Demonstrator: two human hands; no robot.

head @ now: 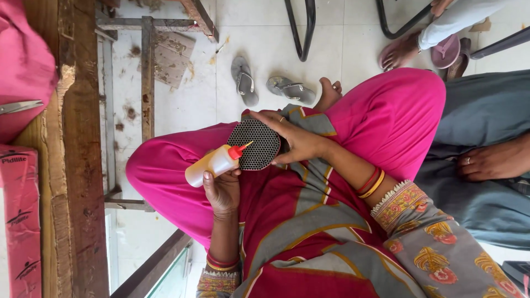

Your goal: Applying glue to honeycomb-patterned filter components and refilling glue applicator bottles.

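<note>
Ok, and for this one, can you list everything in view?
glue bottle: one, pale yellow with red nozzle, over the lap
mesh disc: one, black, round, at the nozzle tip
sandals: two, grey, on the white floor
pink sandal: one, top right by another person's foot
wooden bench: one, brown, left
cartons: pink, left edge, count unclear
scissors: one, metal, on pink cloth, far left
neighbour's hand: one, ringed, resting on grey-blue clothing, right
left hand: grips the glue bottle
right hand: holds the mesh disc
</note>
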